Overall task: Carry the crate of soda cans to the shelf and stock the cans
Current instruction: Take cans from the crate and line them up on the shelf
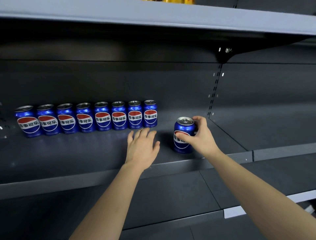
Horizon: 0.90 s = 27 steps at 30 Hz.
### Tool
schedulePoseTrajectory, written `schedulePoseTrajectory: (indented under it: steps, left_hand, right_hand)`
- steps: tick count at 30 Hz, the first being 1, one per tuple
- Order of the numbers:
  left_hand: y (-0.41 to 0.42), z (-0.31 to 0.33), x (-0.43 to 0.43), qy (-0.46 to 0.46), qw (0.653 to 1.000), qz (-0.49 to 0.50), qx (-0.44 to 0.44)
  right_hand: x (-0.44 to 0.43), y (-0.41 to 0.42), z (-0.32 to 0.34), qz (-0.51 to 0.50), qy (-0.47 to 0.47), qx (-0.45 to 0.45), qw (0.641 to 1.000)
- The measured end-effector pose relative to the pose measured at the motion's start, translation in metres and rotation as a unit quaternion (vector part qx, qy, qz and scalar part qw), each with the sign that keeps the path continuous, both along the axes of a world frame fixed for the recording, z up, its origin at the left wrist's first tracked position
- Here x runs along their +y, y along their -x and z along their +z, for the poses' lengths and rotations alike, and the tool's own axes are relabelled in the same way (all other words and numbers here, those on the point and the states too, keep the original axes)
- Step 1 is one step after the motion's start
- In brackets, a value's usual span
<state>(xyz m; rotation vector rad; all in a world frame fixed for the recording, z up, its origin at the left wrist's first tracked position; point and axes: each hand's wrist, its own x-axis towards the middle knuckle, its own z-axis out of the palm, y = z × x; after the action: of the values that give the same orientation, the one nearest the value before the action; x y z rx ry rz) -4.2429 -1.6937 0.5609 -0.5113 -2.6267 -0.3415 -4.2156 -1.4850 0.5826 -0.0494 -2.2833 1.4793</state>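
Blue soda cans: nine. Eight stand in one row [85, 118], its right end just beyond the fingertips of the left hand [142, 145]. One single can [182, 145] sits within the fingers of the right hand [200, 137].
Hands: two.
Shelf boards: three, namely upper board [153, 15], middle board [68, 154], lower board [171, 197].
Yellow items [171, 1] up top: cropped, count unclear.

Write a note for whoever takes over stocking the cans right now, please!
Done: a row of eight blue aluminium cola cans stands at the back of the dark grey metal shelf.
Left hand: open, fingers straight, before the row's right end.
Right hand: holds a ninth matching can upright, right of the row, apart from it.
Left: slide it into the row; crate not in view, so remaining cans unknown.
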Motion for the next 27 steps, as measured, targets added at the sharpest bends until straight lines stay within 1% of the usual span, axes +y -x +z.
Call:
schedulePoseTrajectory:
  steps: [3, 6, 15, 27]
  left_hand:
    - [0.001, -0.005, 0.0, 0.009, 1.0, 0.006, -0.017]
    - [0.0, -0.013, 0.001, -0.003, 0.999, 0.007, -0.041]
    - [0.002, -0.017, 0.0, -0.027, 0.998, 0.023, -0.058]
    - [0.004, -0.018, -0.003, -0.049, 0.996, 0.034, -0.073]
  right_hand:
    - [0.003, 0.001, -0.004, -0.001, -0.026, -0.01, 1.0]
    - [0.004, 0.007, -0.006, -0.004, -0.033, -0.009, 0.999]
    - [-0.005, 0.046, -0.006, -0.004, -0.005, -0.017, 1.0]
    - [-0.016, 0.101, -0.014, -0.016, -0.009, -0.048, 0.999]
